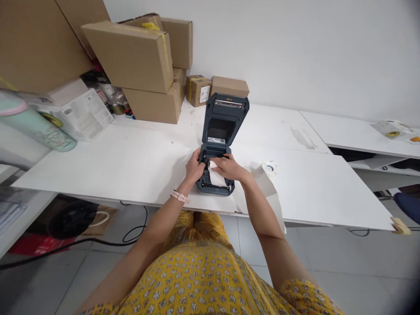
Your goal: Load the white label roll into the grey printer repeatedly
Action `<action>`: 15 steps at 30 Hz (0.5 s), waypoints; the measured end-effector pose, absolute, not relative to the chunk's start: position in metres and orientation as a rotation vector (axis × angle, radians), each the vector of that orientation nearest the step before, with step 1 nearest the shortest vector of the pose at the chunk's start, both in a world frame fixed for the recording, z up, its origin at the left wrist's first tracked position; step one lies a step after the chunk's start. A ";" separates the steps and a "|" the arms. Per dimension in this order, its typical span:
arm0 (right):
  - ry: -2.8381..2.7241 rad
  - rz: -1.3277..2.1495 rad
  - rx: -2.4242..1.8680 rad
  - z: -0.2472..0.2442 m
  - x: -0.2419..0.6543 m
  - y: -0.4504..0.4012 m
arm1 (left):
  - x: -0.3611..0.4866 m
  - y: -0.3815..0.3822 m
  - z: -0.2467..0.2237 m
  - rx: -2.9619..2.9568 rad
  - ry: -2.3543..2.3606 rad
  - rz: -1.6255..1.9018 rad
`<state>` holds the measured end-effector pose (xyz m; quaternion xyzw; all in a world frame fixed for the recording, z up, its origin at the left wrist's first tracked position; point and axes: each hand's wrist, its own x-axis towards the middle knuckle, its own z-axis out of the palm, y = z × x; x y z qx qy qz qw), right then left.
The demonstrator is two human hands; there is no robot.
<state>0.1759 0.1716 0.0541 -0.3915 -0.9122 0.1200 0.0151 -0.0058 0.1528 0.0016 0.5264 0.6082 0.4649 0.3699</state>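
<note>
A dark grey label printer (pixel 225 114) stands on the white table with its lid raised. Inside its lower bay lies a small white paper roll (pixel 216 176), its loose end hanging toward the front edge. My left hand (pixel 194 167) grips the printer's left side wall, thumb over the rim. From the right, my right hand (pixel 226 167) reaches into the bay, its fingers closed on the roll's upper end. Right of the printer, a second paper roll (pixel 269 168) rests on the table near a long strip of paper (pixel 267 190) that drapes over the front edge.
Cardboard boxes (pixel 131 57) are stacked at the back left, with smaller boxes (pixel 198 90) behind the printer. A mint bottle (pixel 39 124) and a white box (pixel 78 113) stand at the left. Tape rolls in packaging (pixel 393 132) lie far right. Cables hang below the table.
</note>
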 end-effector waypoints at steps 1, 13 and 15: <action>-2.852 0.360 -1.205 0.050 0.176 0.171 | -0.006 0.153 0.001 1.355 1.564 1.195; -2.536 0.389 -1.187 0.031 0.168 0.145 | -0.002 0.162 -0.017 1.243 1.288 1.364; -2.453 0.416 -1.173 0.031 0.166 0.144 | -0.003 0.162 -0.017 1.243 1.257 1.358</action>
